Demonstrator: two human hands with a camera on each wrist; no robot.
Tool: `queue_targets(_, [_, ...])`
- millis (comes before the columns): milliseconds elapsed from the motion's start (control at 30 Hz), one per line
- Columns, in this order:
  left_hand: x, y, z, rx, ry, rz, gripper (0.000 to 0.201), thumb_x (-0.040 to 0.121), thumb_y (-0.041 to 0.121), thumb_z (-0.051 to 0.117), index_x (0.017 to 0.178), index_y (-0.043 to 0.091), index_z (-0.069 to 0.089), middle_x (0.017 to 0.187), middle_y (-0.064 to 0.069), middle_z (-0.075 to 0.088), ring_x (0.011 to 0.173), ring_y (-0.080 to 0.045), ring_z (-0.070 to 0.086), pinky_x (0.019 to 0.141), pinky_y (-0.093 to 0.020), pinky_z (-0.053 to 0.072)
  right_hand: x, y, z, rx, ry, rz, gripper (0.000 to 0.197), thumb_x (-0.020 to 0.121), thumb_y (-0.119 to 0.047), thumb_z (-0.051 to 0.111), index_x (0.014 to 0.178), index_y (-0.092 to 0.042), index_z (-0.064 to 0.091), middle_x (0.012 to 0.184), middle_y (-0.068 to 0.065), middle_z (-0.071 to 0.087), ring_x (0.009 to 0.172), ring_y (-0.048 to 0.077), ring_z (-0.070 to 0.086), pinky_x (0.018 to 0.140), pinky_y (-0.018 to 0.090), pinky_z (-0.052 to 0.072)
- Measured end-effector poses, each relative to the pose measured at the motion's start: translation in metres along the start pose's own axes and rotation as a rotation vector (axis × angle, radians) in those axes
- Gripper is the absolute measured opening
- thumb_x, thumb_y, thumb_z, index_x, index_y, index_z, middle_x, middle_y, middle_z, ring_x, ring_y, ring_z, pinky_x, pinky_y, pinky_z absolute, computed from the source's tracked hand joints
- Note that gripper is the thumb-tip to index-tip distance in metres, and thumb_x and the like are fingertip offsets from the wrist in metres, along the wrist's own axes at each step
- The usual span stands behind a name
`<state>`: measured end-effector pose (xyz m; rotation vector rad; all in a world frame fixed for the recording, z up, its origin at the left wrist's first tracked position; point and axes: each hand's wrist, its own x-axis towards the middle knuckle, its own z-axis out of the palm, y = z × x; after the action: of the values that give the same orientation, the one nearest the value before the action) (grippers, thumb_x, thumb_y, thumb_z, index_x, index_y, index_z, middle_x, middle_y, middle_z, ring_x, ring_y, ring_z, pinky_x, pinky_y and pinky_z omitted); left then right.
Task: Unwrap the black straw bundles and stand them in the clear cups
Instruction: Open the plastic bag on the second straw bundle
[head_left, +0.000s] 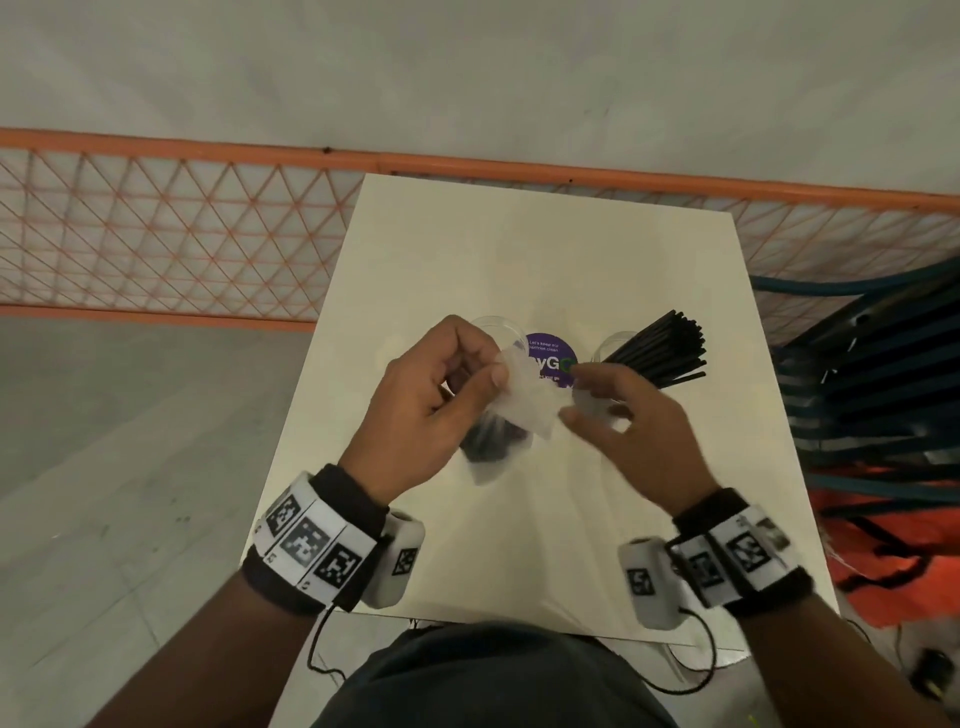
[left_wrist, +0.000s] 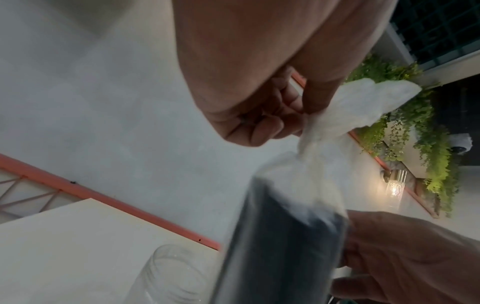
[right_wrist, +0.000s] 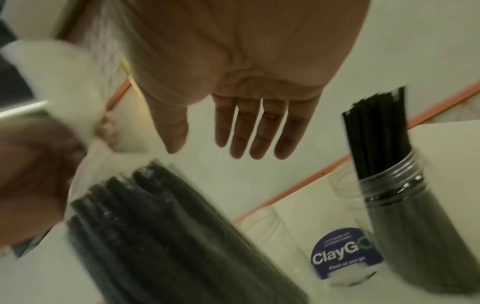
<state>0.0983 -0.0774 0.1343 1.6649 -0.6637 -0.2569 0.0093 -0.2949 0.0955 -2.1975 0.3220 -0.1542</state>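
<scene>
Across the middle of the white table, two clear cups block the way: the right cup stands packed with black straws that lean out to the right, and the empty left cup sits just left of the purple sticker. The wrapped straw bundle, hanging from the left hand, fills the space just near the cups. The far half and near edge of the table are bare, while the orange mesh fence closes off the far side and stacked dark chairs crowd the right.
</scene>
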Motion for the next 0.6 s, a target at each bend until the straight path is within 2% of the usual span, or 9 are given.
queue_targets(100, [0.002, 0.003, 0.001, 0.032, -0.034, 0.009, 0.008, 0.095, 0.021, 0.061, 0.089, 0.024, 0.057, 0.074, 0.012, 0.063, 0.063, -0.012, 0.055, 0.060, -0.017, 0.040, 0.001, 0.004, -0.019, 0.020, -0.032, 0.010, 0.033, 0.086, -0.032, 0.070, 0.117, -0.033, 0.061, 0.109, -0.016, 0.069, 0.103, 0.005, 0.064, 0.092, 0.036, 0.054])
queue_targets(200, [0.006, 0.002, 0.003, 0.040, -0.039, 0.000, 0.005, 0.095, 0.018, 0.063, 0.092, 0.017, 0.059, 0.076, 0.010, 0.063, 0.064, -0.008, 0.054, 0.059, -0.013, 0.039, -0.002, 0.003, -0.016, 0.019, -0.031, -0.030, 0.028, 0.088, -0.022, 0.068, 0.114, -0.031, 0.062, 0.104, -0.019, 0.068, 0.097, 0.005, 0.066, 0.089, 0.035, 0.055])
queue_targets(267, [0.009, 0.004, 0.005, 0.056, -0.033, 0.002, 0.007, 0.095, 0.017, 0.063, 0.091, 0.019, 0.059, 0.075, 0.012, 0.061, 0.065, -0.006, 0.055, 0.060, -0.013, 0.039, -0.004, -0.002, -0.012, 0.071, -0.047, -0.044, 0.029, 0.088, -0.020, 0.067, 0.113, -0.033, 0.061, 0.102, -0.021, 0.068, 0.097, 0.004, 0.066, 0.089, 0.034, 0.055])
queue_targets(300, [0.010, 0.004, 0.006, 0.074, -0.031, 0.002, 0.008, 0.095, 0.019, 0.064, 0.090, 0.022, 0.058, 0.075, 0.013, 0.061, 0.067, -0.006, 0.056, 0.060, -0.016, 0.041, -0.005, -0.006, -0.009, 0.081, -0.085, -0.070, 0.030, 0.087, -0.023, 0.066, 0.114, -0.035, 0.058, 0.103, -0.021, 0.067, 0.098, 0.004, 0.065, 0.089, 0.033, 0.054])
queue_targets(367, [0.013, 0.004, 0.008, 0.108, -0.030, 0.007, 0.010, 0.094, 0.023, 0.063, 0.088, 0.028, 0.057, 0.078, 0.011, 0.064, 0.072, -0.009, 0.059, 0.064, -0.026, 0.044, -0.009, -0.018, -0.001, 0.055, -0.203, -0.145, 0.035, 0.083, -0.041, 0.064, 0.116, -0.036, 0.054, 0.109, -0.021, 0.063, 0.104, 0.004, 0.062, 0.089, 0.033, 0.052])
queue_targets(400, [0.014, 0.003, 0.009, 0.113, -0.033, 0.010, 0.010, 0.094, 0.023, 0.063, 0.089, 0.028, 0.057, 0.081, 0.010, 0.066, 0.075, -0.010, 0.061, 0.066, -0.029, 0.046, -0.011, -0.023, 0.004, 0.007, -0.253, -0.168, 0.040, 0.080, -0.052, 0.064, 0.115, -0.036, 0.054, 0.111, -0.018, 0.062, 0.105, 0.005, 0.060, 0.089, 0.034, 0.052])
queue_targets(467, [0.015, -0.001, 0.009, 0.081, -0.046, 0.002, 0.009, 0.096, 0.018, 0.063, 0.091, 0.024, 0.057, 0.083, 0.008, 0.069, 0.078, -0.012, 0.064, 0.069, -0.028, 0.047, -0.012, -0.032, 0.018, -0.062, -0.273, -0.162, 0.048, 0.073, -0.065, 0.062, 0.111, -0.039, 0.055, 0.112, -0.016, 0.064, 0.103, 0.006, 0.060, 0.088, 0.037, 0.053])
queue_targets(567, [0.013, -0.007, 0.009, 0.019, -0.053, -0.004, 0.005, 0.095, 0.016, 0.060, 0.092, 0.020, 0.057, 0.080, 0.012, 0.066, 0.073, -0.008, 0.062, 0.069, -0.023, 0.046, -0.008, -0.038, 0.034, -0.037, -0.205, -0.169, 0.044, 0.073, -0.064, 0.057, 0.104, -0.033, 0.062, 0.103, -0.006, 0.068, 0.096, 0.015, 0.063, 0.083, 0.043, 0.053])
queue_targets(600, [0.012, -0.009, 0.009, 0.007, -0.044, 0.003, 0.003, 0.095, 0.016, 0.058, 0.093, 0.018, 0.057, 0.081, 0.011, 0.065, 0.072, -0.010, 0.061, 0.068, -0.024, 0.046, -0.008, -0.039, 0.037, -0.039, -0.196, -0.171, 0.043, 0.074, -0.063, 0.055, 0.100, -0.029, 0.065, 0.099, -0.003, 0.070, 0.093, 0.018, 0.064, 0.080, 0.045, 0.053])
